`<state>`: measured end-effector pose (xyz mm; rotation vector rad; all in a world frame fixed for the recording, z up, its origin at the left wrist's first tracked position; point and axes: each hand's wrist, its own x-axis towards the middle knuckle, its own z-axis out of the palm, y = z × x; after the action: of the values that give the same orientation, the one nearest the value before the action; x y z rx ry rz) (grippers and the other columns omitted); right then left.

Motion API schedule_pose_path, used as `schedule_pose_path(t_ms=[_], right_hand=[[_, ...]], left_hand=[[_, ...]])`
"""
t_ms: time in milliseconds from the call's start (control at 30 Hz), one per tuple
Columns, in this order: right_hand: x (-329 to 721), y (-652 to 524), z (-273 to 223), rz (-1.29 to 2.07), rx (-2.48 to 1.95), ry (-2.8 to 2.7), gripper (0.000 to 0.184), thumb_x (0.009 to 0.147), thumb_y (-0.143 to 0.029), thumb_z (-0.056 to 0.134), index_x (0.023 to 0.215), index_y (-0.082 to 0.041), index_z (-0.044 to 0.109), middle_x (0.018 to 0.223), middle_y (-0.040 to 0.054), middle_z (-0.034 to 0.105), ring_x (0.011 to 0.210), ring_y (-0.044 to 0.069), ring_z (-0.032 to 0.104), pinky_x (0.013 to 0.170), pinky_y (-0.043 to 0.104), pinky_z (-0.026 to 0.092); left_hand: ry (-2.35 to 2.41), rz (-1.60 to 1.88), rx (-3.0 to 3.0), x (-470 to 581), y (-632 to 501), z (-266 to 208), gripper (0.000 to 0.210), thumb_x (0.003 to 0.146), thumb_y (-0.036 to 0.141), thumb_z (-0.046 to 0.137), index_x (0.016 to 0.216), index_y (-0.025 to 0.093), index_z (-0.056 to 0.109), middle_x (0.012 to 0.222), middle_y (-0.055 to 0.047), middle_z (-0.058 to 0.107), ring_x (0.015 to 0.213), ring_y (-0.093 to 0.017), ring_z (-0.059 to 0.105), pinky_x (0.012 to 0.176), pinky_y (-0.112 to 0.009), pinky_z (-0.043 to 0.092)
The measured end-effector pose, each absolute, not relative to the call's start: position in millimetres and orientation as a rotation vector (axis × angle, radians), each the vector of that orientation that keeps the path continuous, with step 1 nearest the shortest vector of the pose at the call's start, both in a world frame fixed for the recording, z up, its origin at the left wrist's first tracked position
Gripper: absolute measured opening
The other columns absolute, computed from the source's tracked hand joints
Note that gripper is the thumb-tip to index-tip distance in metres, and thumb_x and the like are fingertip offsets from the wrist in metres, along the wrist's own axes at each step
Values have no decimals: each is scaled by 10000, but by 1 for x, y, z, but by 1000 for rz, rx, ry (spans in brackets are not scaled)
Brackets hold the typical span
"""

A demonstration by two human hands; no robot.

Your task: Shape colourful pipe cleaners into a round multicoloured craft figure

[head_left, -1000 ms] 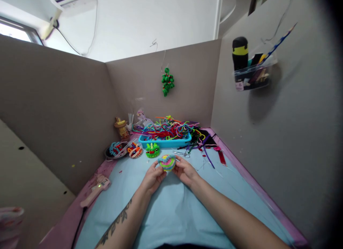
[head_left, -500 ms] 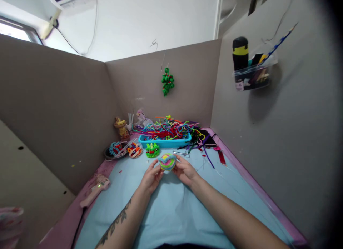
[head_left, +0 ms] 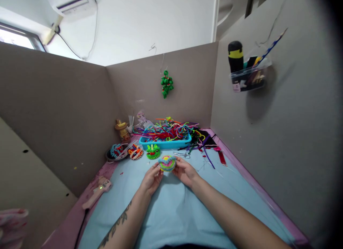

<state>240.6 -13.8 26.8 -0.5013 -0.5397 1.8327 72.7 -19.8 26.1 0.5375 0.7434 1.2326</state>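
Note:
Between my hands, above the light blue cloth, is a small round pipe-cleaner craft with blue, pink, green and yellow bands. My left hand grips its left side with thumb and fingers. On the opposite side, my right hand pinches its edge. Just beyond it sits a green pipe-cleaner animal head with small horns. An orange and white pipe-cleaner piece lies to the left of that. Scissors rest on the cloth past my right fingers.
A blue tray heaped with colourful pipe cleaners stands at the back. At left are a dark bowl and a pink glue gun with a cord. Grey partitions surround the table. A clear bin of tools hangs at right.
The camera view has shifted slightly, so the surroundings sit a little lower. The craft is tipped a bit differently, and both hands still hold it in nearly the same place.

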Motion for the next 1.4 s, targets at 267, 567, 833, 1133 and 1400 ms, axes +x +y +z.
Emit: schedule_pose_path(t_ms=[267,567,833,1133,1400], right_hand=[[238,-15,24,1856,-614,-585,330,581,-160,736,855,-188,554,690,-10,647,574,98,576,561,209,417],[236,-19,26,1706,-758,-691,310,586,-304,750,793,-199,544,714,-13,651,667,132,598,617,246,426],[238,-18,26,1763,-734,-669,248,612,-295,734,747,-184,558,696,-14,637,638,112,581,611,232,418],[242,-17,30,1735,-708,-703,310,610,-276,730,866,-206,571,776,7,659,713,146,616,687,278,437],[242,-12,24,1677,-784,-739,305,531,-312,777,683,-183,546,632,-32,609,599,111,574,593,240,420]], left_hand=[[594,1177,709,82,-30,37,507,708,141,679,1166,173,466,1060,-84,622,893,-158,625,794,-266,497],[702,1232,770,84,-29,35,713,655,97,711,1261,199,351,925,-63,662,805,-157,648,727,-254,506],[650,1191,791,82,-33,38,710,664,89,703,1269,200,349,958,-74,660,819,-158,646,728,-240,503],[681,1251,785,78,-27,32,676,652,64,707,1224,219,382,944,-43,666,824,-141,649,748,-236,504],[656,1173,830,79,-33,36,671,647,73,712,1224,215,401,966,-63,660,823,-152,649,737,-240,508]])
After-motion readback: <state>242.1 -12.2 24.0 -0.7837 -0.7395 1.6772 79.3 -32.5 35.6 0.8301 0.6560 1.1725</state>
